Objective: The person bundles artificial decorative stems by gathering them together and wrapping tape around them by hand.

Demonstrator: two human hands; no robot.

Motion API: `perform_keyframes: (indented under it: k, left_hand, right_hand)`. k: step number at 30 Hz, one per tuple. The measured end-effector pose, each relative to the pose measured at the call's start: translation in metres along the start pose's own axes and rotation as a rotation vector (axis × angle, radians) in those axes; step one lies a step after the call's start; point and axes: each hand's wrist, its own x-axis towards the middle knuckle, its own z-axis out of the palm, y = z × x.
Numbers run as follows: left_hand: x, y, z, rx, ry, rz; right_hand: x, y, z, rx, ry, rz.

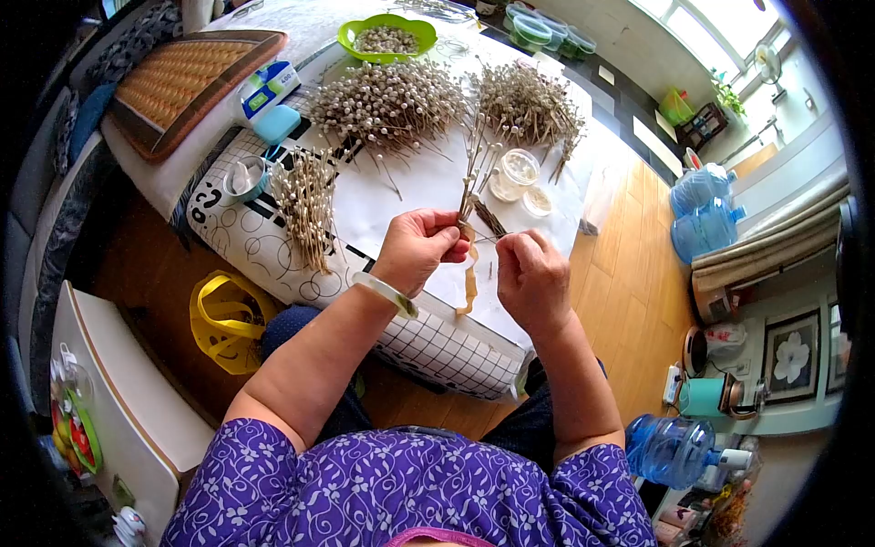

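Observation:
Dried stems with small round pale heads (473,173) stand up from my left hand (421,244), whose thumb and fingers are pinched round their lower ends. A tan strip (470,284) hangs below that grip. My right hand (532,278) is closed just to the right; what its fingers hold, if anything, is hidden. Short brown stem ends (489,220) lie between the hands. Large heaps of similar stems lie beyond, one at the centre (392,105) and one at the right (529,102). A smaller bundle (308,205) lies left of my left hand.
Two clear round tubs (515,173) (537,201) sit beyond my right hand. A green bowl (387,38) of loose heads stands at the back. A blue cup (246,179), a tissue pack (269,88) and a woven mat (196,87) are at the left; a yellow bag (228,324) is below the table.

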Motion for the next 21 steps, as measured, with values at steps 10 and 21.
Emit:
perform_keyframes:
  k: [10, 21]
  left_hand:
    - [0.0, -0.001, 0.0, 0.02, -0.027, -0.022]
    - [0.001, -0.004, -0.001, 0.074, -0.078, -0.032]
  right_hand:
    - [0.002, 0.013, -0.006, 0.021, -0.049, 0.094]
    - [0.003, 0.028, -0.004, 0.041, -0.047, 0.127]
